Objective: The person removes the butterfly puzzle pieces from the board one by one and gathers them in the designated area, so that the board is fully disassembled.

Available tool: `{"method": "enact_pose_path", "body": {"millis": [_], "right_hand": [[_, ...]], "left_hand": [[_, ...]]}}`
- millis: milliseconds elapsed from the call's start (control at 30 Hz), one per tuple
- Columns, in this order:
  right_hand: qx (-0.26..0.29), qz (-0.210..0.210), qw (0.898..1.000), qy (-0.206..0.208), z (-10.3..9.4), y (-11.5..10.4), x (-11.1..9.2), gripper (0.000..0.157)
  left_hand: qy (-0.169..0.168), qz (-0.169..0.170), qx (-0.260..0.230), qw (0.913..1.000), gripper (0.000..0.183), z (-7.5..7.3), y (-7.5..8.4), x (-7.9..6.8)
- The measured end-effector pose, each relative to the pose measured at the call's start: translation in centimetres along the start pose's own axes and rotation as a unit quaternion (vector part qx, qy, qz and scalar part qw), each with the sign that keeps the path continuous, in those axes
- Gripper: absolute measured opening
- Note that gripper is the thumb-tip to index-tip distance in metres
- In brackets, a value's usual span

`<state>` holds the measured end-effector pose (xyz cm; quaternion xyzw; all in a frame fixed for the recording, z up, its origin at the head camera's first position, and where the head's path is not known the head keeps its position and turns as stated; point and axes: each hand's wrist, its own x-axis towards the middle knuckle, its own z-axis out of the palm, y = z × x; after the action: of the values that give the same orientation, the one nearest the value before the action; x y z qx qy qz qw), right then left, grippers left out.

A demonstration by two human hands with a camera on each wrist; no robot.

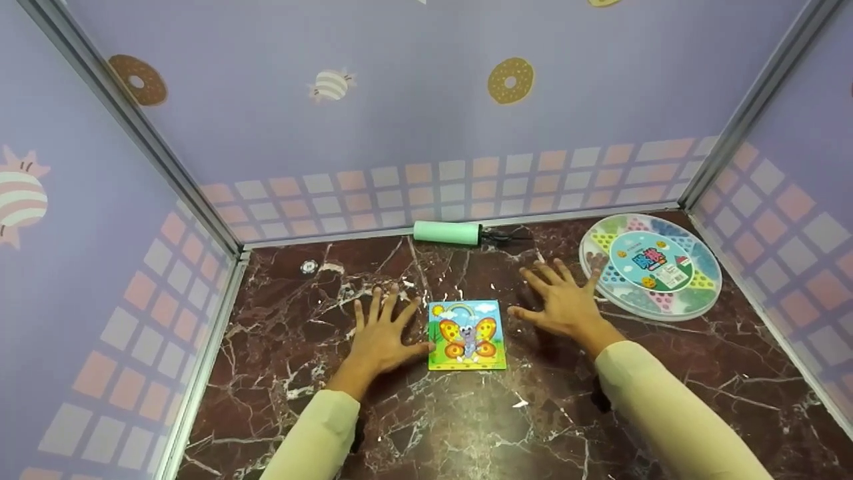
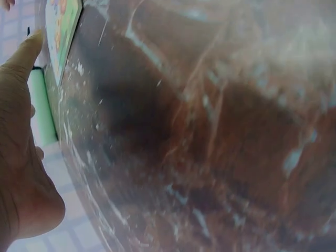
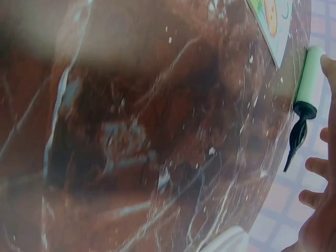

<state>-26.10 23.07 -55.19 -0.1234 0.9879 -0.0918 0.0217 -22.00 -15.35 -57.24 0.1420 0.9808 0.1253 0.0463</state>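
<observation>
A square butterfly picture puzzle (image 1: pixel 468 337) lies flat on the dark marbled table between both hands. To its left, the left hand (image 1: pixel 380 343) has its fingers spread, and its thumb tip reaches the puzzle's left edge. On the other side the right hand (image 1: pixel 563 303) is spread too, its thumb pointing toward the puzzle with a small gap. Neither hand grips anything. In the left wrist view the puzzle (image 2: pixel 64 29) shows beyond the thumb. Part of the puzzle (image 3: pixel 273 26) also appears at the top of the right wrist view.
A round, clear-lidded board game case (image 1: pixel 706 273) lies at the right, near the right hand's little finger. A mint-green cylinder with a black end (image 1: pixel 446 233) lies along the back wall. A small round token (image 1: pixel 308 267) sits at the back left. Patterned walls enclose the table (image 1: pixel 266 353).
</observation>
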Motion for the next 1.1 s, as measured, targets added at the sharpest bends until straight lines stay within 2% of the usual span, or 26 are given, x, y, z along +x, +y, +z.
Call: {"method": "enact_pose_path", "body": {"millis": [133, 300, 567, 800, 1100], "right_hand": [[0.002, -0.021, 1.0, 0.007, 0.5, -0.9, 0.2, 0.092], [0.018, -0.059, 0.997, 0.036, 1.0, -1.8, 0.5, 0.079], [0.034, -0.102, 0.992, 0.062, 1.4, -3.3, 0.8, 0.067], [0.025, -0.112, 0.992, 0.059, 1.9, -4.5, 1.3, 0.066], [0.032, -0.142, 0.988, 0.046, 2.8, -6.6, 1.9, 0.058]], "left_hand": [[-0.011, 0.01, 0.002, 0.9999, 0.1, 0.9, 0.5, 0.1], [-0.018, 0.028, -0.008, 0.9994, 0.094, 1.5, 1.5, 0.0], [-0.037, 0.03, -0.025, 0.9985, 0.085, 2.4, 2.3, 0.2], [-0.035, 0.027, -0.037, 0.9983, 0.082, 3.1, 2.4, 0.3], [-0.044, 0.021, -0.057, 0.9972, 0.082, 3.3, 2.7, 0.1]]}}
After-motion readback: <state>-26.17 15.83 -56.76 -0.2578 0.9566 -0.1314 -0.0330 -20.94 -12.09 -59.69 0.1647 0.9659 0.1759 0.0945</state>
